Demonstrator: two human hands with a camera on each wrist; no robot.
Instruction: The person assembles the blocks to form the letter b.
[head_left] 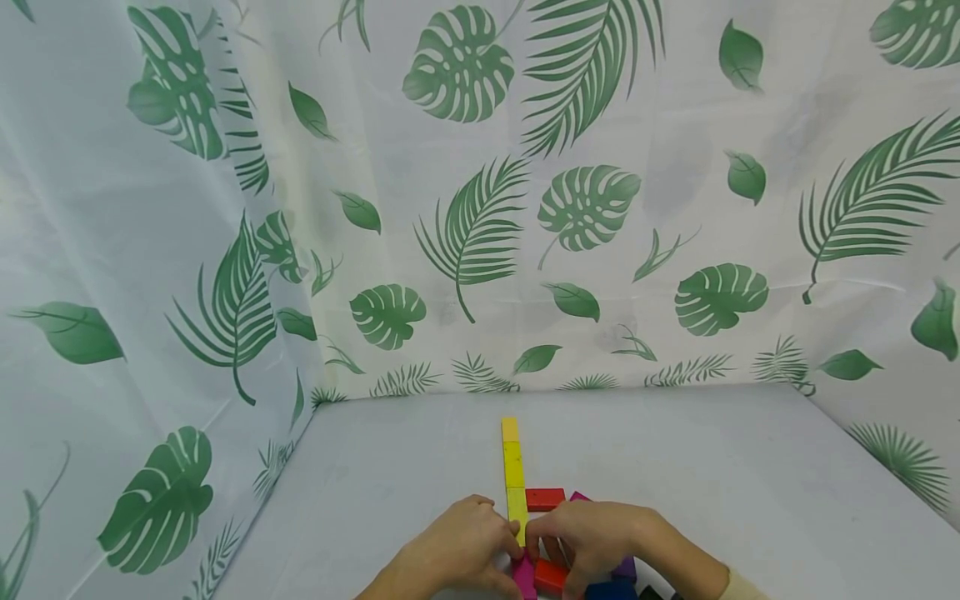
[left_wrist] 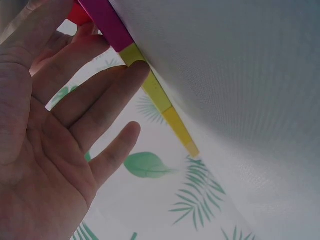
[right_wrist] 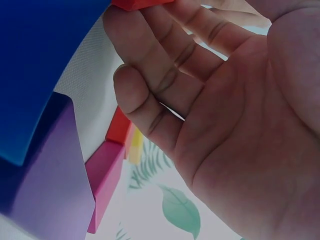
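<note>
My left hand (head_left: 468,542) lies along the left side of a block row, its fingertips right at the magenta block (head_left: 523,575) and the nearest yellow block (head_left: 517,504). In the left wrist view, the fingers (left_wrist: 105,105) reach out fairly straight, one overlapping the yellow block (left_wrist: 157,92) just past the magenta block (left_wrist: 107,22). Right of the row, my right hand (head_left: 592,537) pinches a red block (head_left: 551,577) between thumb and fingers, close beside the magenta one. In the right wrist view, only the edge of that red block (right_wrist: 137,4) shows at the fingertips.
Farther yellow blocks (head_left: 512,458) continue the row toward the back. Another red block (head_left: 545,499) touches its right side, near a second magenta block (head_left: 580,497). Purple (head_left: 626,571) and blue blocks (head_left: 611,591) sit under my right wrist. Leaf-printed sheets (head_left: 480,250) enclose the white table (head_left: 405,467).
</note>
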